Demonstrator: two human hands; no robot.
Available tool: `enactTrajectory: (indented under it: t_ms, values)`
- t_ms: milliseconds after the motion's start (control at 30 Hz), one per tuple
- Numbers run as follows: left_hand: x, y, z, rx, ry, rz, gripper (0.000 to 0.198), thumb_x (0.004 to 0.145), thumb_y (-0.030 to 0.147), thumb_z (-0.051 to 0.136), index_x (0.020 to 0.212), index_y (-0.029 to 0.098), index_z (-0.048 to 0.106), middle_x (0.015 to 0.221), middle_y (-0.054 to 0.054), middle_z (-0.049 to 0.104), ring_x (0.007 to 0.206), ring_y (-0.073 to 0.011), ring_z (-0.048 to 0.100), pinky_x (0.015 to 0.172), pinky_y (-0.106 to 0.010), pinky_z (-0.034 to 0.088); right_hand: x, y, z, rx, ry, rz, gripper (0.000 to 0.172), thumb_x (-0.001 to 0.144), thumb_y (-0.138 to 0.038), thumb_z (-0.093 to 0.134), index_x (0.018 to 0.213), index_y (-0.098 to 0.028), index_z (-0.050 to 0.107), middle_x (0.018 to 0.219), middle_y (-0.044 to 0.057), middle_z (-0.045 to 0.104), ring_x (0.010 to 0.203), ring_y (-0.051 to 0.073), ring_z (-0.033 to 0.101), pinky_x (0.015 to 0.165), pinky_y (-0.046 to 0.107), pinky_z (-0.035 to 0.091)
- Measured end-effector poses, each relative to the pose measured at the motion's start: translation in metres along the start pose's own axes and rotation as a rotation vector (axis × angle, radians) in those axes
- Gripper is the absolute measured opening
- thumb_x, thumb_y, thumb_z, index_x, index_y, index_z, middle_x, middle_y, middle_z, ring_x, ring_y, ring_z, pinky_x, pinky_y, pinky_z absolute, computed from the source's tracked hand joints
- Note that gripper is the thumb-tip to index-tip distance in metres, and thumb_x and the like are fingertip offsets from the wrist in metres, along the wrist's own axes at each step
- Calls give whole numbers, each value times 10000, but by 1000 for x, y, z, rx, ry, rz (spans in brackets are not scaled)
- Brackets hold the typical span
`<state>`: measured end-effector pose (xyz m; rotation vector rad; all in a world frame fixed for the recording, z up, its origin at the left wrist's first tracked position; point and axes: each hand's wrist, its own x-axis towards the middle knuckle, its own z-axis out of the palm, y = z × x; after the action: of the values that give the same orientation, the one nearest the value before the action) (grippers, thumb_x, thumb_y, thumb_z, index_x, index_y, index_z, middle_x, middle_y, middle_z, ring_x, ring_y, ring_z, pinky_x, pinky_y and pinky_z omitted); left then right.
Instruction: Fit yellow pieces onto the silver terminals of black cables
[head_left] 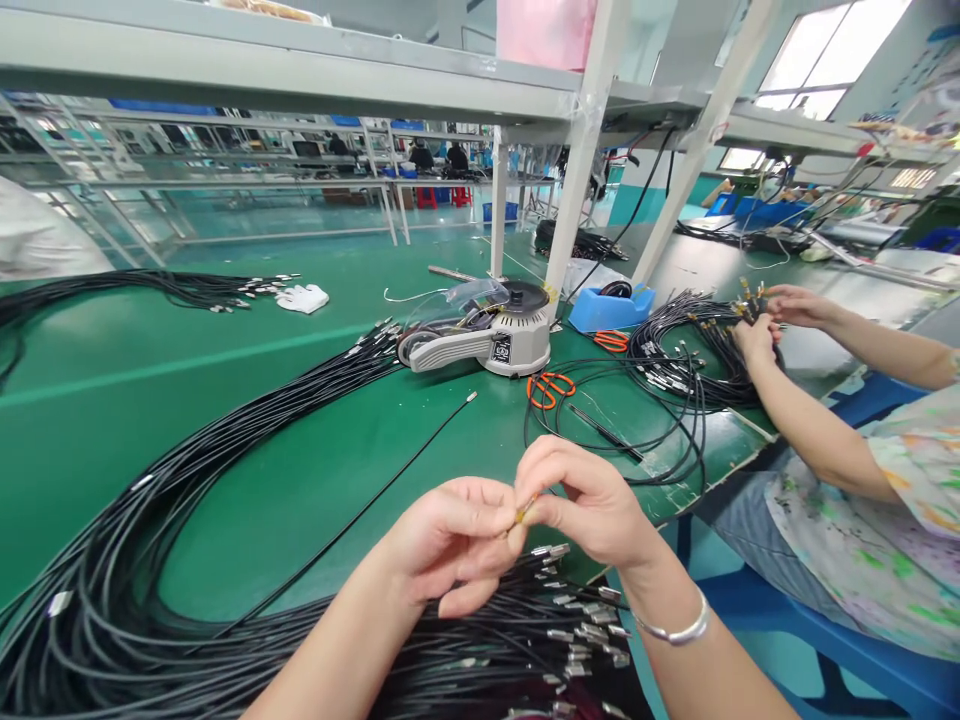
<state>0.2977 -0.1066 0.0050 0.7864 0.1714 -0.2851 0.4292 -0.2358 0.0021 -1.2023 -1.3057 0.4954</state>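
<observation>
My left hand [461, 535] and my right hand [577, 495] meet above the near edge of the bench. Between their fingertips they pinch a small connector with yellow tape [523, 512]; the fingers hide most of it. A silver bangle [679, 622] circles my right wrist. Below my hands lies a thick bundle of black cables [97, 560] with silver metal ends [581, 625]. It loops round to the left and back toward a grey tape dispenser [517, 340]. One single cable [375, 492] runs apart from the bundle, its metal tip lying on the green mat.
Orange-handled scissors [551, 390], a black pen [607, 432] and a blue tape holder [611, 308] lie beyond my hands. A white glove [302, 298] rests at left. At right, a co-worker's hands [757, 335] handle another cable bundle [667, 345]. White shelf posts [585, 150] rise behind.
</observation>
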Motion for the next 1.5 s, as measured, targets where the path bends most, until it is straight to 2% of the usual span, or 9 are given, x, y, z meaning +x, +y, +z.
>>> enactTrajectory:
  t_ms: [100,267,367,500,700,933,1100,1300,1500]
  values:
    - [2,2,4,233,198,151,192,770,297,635,727,113,605,475,45,481,284,-5,323,264,-104,284,0,1,-9,52,46,135,123,818,-292,635,906,-223,688,895,39,630,808,170,603,746,311,489]
    - [6,2,14,571,422,220,231,817,376,574,895,158,570,572,54,518,329,-18,352,289,-118,249,-4,3,-13,0,130,298,136,808,-301,637,751,-178,644,734,7,605,692,138,543,659,269,450]
    - [7,0,17,738,467,220,246,846,398,518,954,181,558,632,46,537,375,-39,394,322,-145,296,-6,5,-8,-37,176,339,152,804,-307,639,739,-170,623,722,4,604,675,131,529,639,259,436]
    - [10,-2,20,929,539,187,269,859,398,479,745,168,557,582,54,476,383,-49,399,361,-177,312,-9,4,-6,-49,184,342,154,816,-289,618,717,-171,603,716,2,610,680,129,546,637,246,444]
    - [13,-4,30,1266,541,370,260,849,290,496,651,159,604,644,22,504,583,-89,483,555,-208,391,-12,-8,-22,-166,-17,387,102,794,-277,634,784,-177,650,752,4,652,685,124,569,633,225,455]
    - [-1,-10,13,957,544,75,355,866,451,454,1035,176,603,870,-32,655,731,-153,588,659,-267,486,-19,1,-24,-172,86,564,150,771,-305,632,735,-163,667,677,5,642,619,124,539,568,230,421]
    - [2,-16,10,1038,537,26,316,845,419,486,791,147,638,706,-13,619,645,-139,557,628,-249,465,-24,5,-24,-174,92,610,166,761,-318,626,738,-165,687,674,12,652,635,142,553,594,253,427]
    - [16,-18,23,1324,580,116,264,859,351,466,780,188,659,726,5,625,672,-135,543,628,-235,415,-29,3,-26,-141,139,637,165,752,-308,623,697,-157,659,656,16,647,619,143,552,603,264,434]
    - [23,-18,22,1093,553,77,277,822,360,508,659,158,604,605,11,570,583,-119,507,581,-235,403,-34,7,-23,-92,198,643,176,745,-319,641,687,-153,645,652,16,645,616,144,555,620,276,453]
